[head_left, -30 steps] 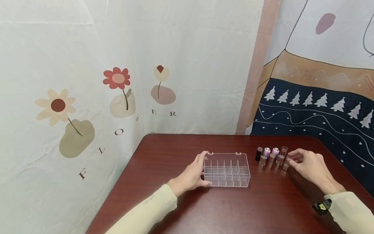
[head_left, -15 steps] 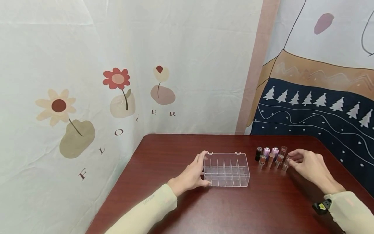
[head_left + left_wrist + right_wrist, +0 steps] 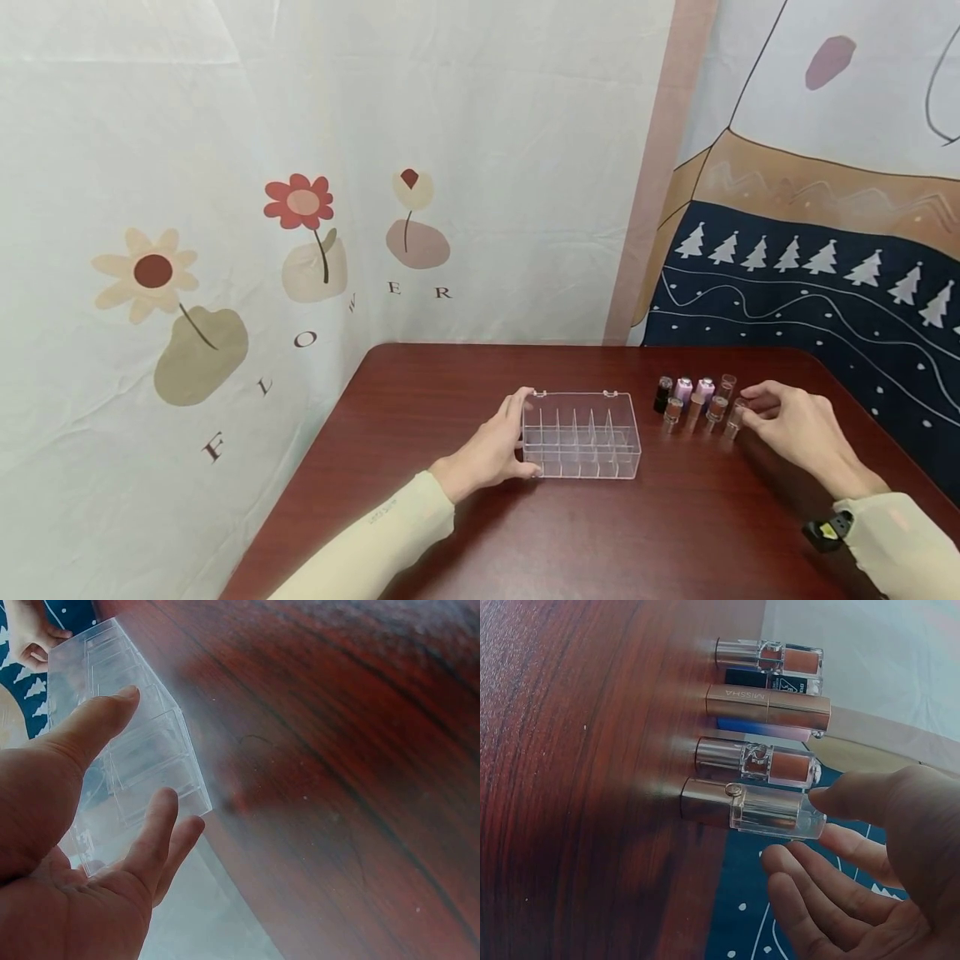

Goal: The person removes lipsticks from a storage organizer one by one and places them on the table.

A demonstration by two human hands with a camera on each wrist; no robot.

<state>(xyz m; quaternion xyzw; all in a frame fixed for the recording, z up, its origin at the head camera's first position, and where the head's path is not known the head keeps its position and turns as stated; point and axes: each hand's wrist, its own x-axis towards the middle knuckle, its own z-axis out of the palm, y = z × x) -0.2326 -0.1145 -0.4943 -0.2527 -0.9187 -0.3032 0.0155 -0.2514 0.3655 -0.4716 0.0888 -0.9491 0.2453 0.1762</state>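
A clear plastic organizer box (image 3: 582, 460) with divided compartments stands in the middle of the table. My left hand (image 3: 486, 447) grips its left end, thumb at the front and fingertips at the back upper corner. At the right, my right hand (image 3: 804, 427) pinches the clear cap of an upright lipstick (image 3: 709, 802) between thumb and index finger; its other fingers are loosely bent. That lipstick has a metallic base and ends the near row. Beside it stand a clear-capped lipstick (image 3: 721, 759) and a rose-gold lipstick (image 3: 735, 703).
Behind the near row are a black tube (image 3: 662, 396), two lilac tubes (image 3: 683, 390) and a clear-topped tube (image 3: 727, 385). Another clear-capped lipstick (image 3: 672, 412) ends the row at left. The dark red table (image 3: 450, 375) meets printed cloth (image 3: 510, 208) at the back.
Both hands stay in place, and the box and lipsticks hold their positions. Only a very slight shift of the head view shows.
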